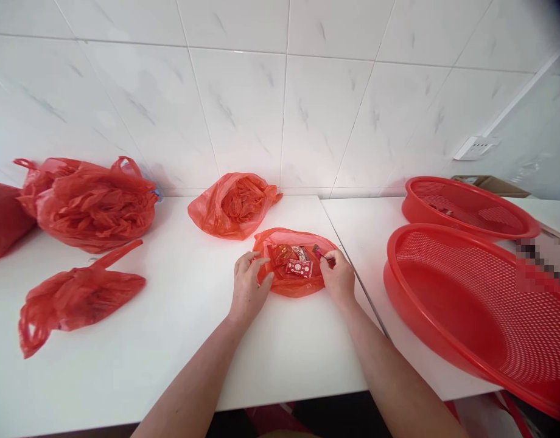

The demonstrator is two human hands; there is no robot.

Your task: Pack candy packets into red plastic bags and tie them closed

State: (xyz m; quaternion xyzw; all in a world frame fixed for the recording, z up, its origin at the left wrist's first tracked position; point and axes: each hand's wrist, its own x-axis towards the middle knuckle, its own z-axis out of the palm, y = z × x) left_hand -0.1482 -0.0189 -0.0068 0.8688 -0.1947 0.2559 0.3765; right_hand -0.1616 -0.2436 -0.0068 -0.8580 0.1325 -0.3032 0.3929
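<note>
An opened red plastic bag (287,289) lies on the white table with several small wrapped sweets inside, among them a red packet with white dots (299,268) and a white-and-brown one (300,253). At the bag's left rim is my left hand (250,286), its fingers apart and curved over the edge; whether they touch the plastic I cannot tell. My right hand (340,281), over the right side of the bag, pinches a small sweet in a dark pink wrapper (317,250).
Behind the bag sits another red bag (237,207) stuffed with crumpled plastic. A tied red bag (81,295) and a large bag bundle (95,207) are on the left. To the right stand a large red mesh basket (437,304) and a second basket (472,210) holding small items.
</note>
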